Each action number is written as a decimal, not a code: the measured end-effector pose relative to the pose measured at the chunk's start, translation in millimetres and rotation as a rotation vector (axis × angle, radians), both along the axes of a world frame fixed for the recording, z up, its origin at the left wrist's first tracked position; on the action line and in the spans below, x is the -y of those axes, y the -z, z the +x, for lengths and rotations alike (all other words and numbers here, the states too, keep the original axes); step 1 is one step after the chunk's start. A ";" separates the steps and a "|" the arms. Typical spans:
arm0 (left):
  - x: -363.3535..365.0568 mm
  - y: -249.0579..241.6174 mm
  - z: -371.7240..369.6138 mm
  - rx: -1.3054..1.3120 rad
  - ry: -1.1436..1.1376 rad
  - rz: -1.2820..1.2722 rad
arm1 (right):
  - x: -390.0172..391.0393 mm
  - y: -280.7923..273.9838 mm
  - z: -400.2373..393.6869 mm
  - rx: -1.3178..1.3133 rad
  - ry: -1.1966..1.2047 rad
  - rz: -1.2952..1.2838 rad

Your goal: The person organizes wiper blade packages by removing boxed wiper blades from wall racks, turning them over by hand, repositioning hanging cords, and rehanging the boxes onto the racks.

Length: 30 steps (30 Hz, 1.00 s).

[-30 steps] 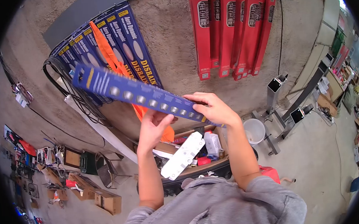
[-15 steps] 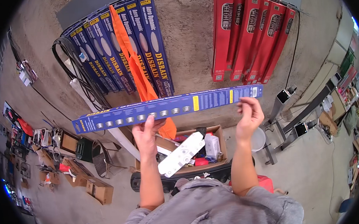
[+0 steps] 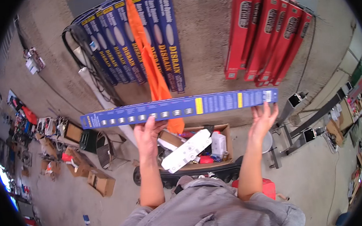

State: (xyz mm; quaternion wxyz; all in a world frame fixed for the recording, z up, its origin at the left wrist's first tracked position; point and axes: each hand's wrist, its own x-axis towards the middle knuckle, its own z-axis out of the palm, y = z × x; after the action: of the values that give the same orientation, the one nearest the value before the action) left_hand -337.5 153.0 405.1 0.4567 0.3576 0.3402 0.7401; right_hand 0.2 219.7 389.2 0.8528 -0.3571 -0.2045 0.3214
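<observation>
A long blue wiper blade box [image 3: 219, 102] stretches almost level in front of me, its printed side with a row of small pictures and a barcode facing me. My left hand [image 3: 148, 133] grips its lower edge left of the middle, thumb in front and fingers underneath. At the right end, near the barcode, my right hand [image 3: 264, 118] closes on the box, a fingertip on its face; the other fingers are partly hidden. Beyond it, blue DISRAIN boxes [image 3: 170, 47] hang on the wall, with an orange cloth strip [image 3: 145, 44] draped before them.
Red boxes [image 3: 263, 29] hang on the wall to the right. Below my hands sits an open cardboard box [image 3: 228, 141] of mixed items, a white perforated plate [image 3: 187, 152] across it. Metal square tubes [image 3: 300, 97] stand at right. Another carton [image 3: 101, 182] lies on the floor at left.
My right hand has gone from loosely curled just below the box's right part to gripping its right end. My left hand keeps its hold. The view has shifted slightly.
</observation>
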 end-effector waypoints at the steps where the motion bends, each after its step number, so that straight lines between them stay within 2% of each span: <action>1: 1.3 -0.3 2.0 -0.011 0.007 0.006 | 0.7 1.6 3.3 -0.001 0.009 0.003; 3: 7.5 -4.3 8.7 -0.062 0.034 0.037 | -0.2 6.9 10.1 0.026 0.083 0.032; 10: 10.6 -10.3 24.3 -0.150 0.129 0.072 | 5.2 14.1 34.6 0.009 0.114 0.019; 14: 5.9 -13.6 36.1 -0.076 0.196 0.048 | 3.7 26.2 47.9 -0.009 0.110 0.026; 15: 7.3 -15.8 36.4 -0.093 0.230 -0.025 | 4.7 27.3 50.1 -0.014 0.103 0.013; 18: 6.7 -20.1 50.3 -0.032 0.248 0.075 | -0.9 46.2 64.3 -0.033 0.053 -0.027; 19: 7.0 -18.3 51.6 -0.152 0.202 0.029 | -3.6 56.9 71.2 -0.036 0.035 -0.049; 25: 2.9 -17.9 61.1 -0.333 0.279 -0.039 | -3.8 96.0 96.3 -0.075 -0.018 -0.061; 30: -4.1 -10.2 61.5 -0.341 0.329 -0.020 | 0.7 101.2 104.4 -0.082 0.002 -0.080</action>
State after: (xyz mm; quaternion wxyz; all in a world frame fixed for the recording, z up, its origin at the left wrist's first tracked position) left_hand -276.0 157.0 415.2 0.5107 0.5235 0.3567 0.5813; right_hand 104.5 219.1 288.1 0.8460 -0.3776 -0.1559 0.3427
